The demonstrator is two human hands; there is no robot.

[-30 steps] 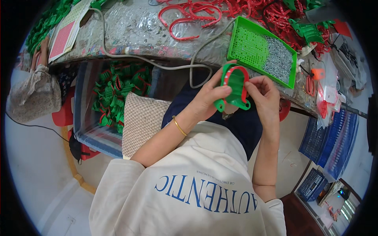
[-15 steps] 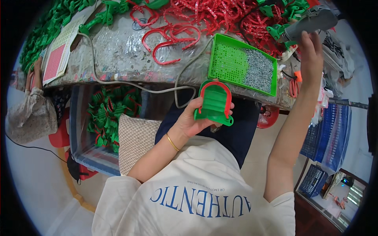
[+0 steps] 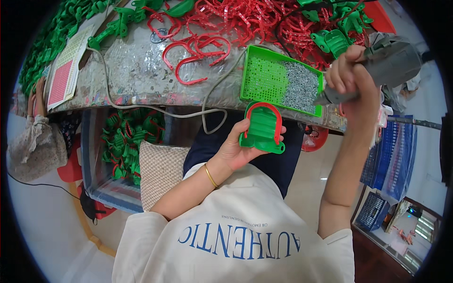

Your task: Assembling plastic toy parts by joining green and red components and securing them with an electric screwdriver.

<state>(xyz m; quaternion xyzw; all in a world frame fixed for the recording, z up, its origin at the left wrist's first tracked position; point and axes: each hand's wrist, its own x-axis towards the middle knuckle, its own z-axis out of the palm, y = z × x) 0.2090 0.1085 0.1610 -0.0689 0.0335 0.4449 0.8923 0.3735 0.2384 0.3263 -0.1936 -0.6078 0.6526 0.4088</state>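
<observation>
The person's left hand (image 3: 232,152) pinches a hollow green shell (image 3: 262,125) above the lap, thumb on its left edge, fingertips showing past the right edge and the rest hidden underneath; cradling it this way probably keeps the inside turned up and leaves the rim uncovered. A red U-shaped strip (image 3: 278,128) lies along that rim. The right hand (image 3: 349,73) is curled around a dark grey handheld tool (image 3: 394,63), raised at the right, apparently so its narrow tip can angle down to the left over the near right corner of a bright green tray (image 3: 244,78); whether the tip touches anything there I cannot tell. The shell's rounded end points away from the body, towards the worktable (image 3: 127,75), and its eared end points back at the person, so its long axis runs almost straight out from the chest. Small silvery metal pieces (image 3: 298,87) fill the tray's right part, seemingly kept within the right hand's reach. Beyond it lie loose red strips (image 3: 188,56) and a tangled red heap (image 3: 240,19). Down to the left, a bin (image 3: 111,194) holds green-and-red pieces (image 3: 134,129) beside a woven cushion (image 3: 160,172).
</observation>
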